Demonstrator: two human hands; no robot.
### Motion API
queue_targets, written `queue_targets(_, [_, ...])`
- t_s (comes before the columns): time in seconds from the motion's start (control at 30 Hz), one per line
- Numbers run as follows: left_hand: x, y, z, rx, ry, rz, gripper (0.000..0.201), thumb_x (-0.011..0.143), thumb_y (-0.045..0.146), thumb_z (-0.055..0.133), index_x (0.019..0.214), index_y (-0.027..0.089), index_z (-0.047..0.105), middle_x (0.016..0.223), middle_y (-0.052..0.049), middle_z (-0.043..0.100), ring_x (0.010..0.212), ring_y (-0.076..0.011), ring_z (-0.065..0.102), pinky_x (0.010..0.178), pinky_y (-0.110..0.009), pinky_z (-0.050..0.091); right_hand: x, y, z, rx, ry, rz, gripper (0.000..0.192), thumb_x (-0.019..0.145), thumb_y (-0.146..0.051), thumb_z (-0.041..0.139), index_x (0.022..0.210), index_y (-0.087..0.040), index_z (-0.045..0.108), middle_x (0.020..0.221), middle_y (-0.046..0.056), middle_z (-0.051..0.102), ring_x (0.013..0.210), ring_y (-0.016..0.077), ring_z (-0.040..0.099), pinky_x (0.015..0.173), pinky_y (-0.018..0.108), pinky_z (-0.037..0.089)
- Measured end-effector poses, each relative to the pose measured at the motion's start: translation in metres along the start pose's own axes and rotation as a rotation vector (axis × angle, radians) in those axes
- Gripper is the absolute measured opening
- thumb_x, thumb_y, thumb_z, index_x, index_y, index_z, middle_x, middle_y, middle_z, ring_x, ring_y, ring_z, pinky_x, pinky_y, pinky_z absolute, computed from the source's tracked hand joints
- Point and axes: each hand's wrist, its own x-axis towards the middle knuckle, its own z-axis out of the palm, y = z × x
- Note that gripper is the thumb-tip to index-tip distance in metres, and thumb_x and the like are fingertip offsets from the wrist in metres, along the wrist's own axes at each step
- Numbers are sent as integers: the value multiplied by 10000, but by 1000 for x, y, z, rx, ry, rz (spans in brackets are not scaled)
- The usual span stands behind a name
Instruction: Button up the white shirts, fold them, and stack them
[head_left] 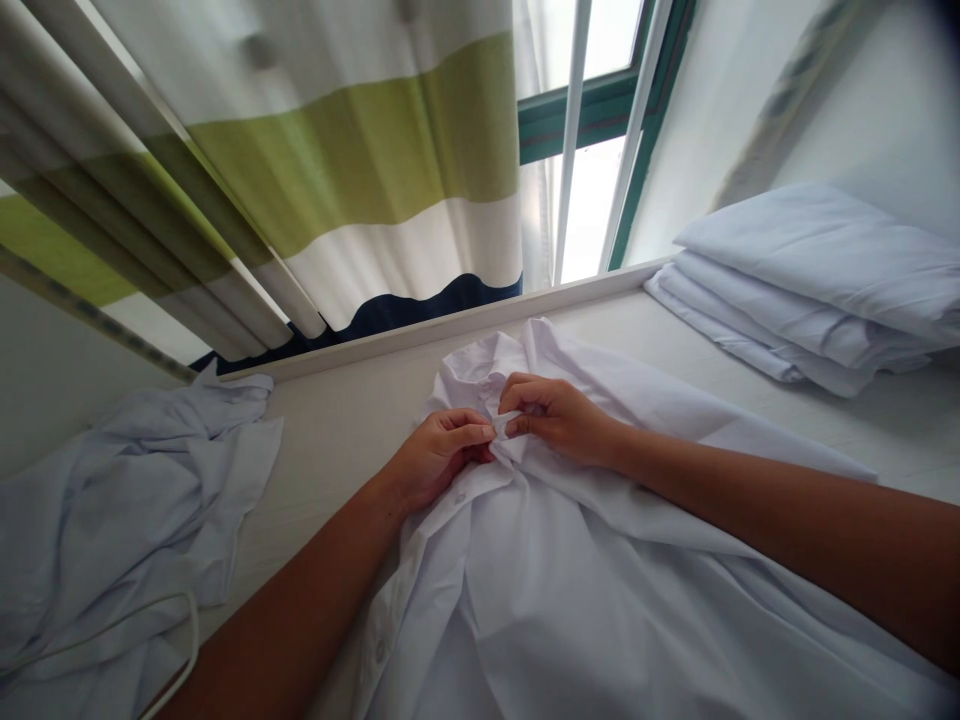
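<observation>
A white button-up shirt (540, 570) lies spread on the pale tabletop (337, 420), its collar end toward the window. My left hand (442, 450) pinches the front edge of the shirt a little below the collar. Close beside it, my right hand (551, 415) grips the same bit of cloth between thumb and fingers. The fingertips of both hands almost meet. Small buttons show along the front edge nearer to me; whether a button is between my fingers is hidden.
Folded white garments (810, 290) are stacked at the right. A crumpled white garment (135, 510) lies at the left, with a white cord (196, 620) across it. Behind the table's raised back edge hang striped curtains (360, 150) and a barred window (577, 150).
</observation>
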Motion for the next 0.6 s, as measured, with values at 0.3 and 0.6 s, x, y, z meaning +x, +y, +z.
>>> queue_targets(0.3, [3,-6,0,18,62,67,199,688,267,868,753,124,746,621,-10,656,574,-81,563,602,-208,428,1,2,-3,12,10,103,190,836,-358,739,814,-181,673,777,-6,597,715,150,522,663,284,398])
queue_targets(0.6, [3,-7,1,29,82,75,196,711,266,857,796,120,756,632,-3,646,582,-75,554,605,-198,438,1,4,-3,26,-4,109,266,846,-426,729,881,-170,667,754,-12,586,702,142,499,655,276,394])
